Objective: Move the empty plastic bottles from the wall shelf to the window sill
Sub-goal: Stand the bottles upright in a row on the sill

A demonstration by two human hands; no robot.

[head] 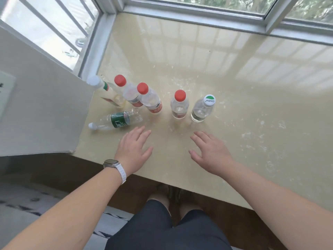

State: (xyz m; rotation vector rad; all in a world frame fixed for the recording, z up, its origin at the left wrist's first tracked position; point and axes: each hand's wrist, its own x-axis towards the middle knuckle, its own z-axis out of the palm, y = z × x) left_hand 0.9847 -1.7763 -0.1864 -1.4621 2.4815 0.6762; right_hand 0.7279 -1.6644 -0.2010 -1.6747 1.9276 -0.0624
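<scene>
Six bottles are sitting on the window sill (207, 73) at centre left of the frame. The fallen bottle (117, 120) is lying just above the left hand (132, 150), open and empty; righting it by its body seems wise. The green-capped bottle (202, 110) is standing above the right hand (210, 152), likewise spread and holding nothing.

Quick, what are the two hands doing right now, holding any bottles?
Left hand: open, fingers spread, holding nothing, just short of the lying bottle.
Right hand: open, holding nothing.
</scene>
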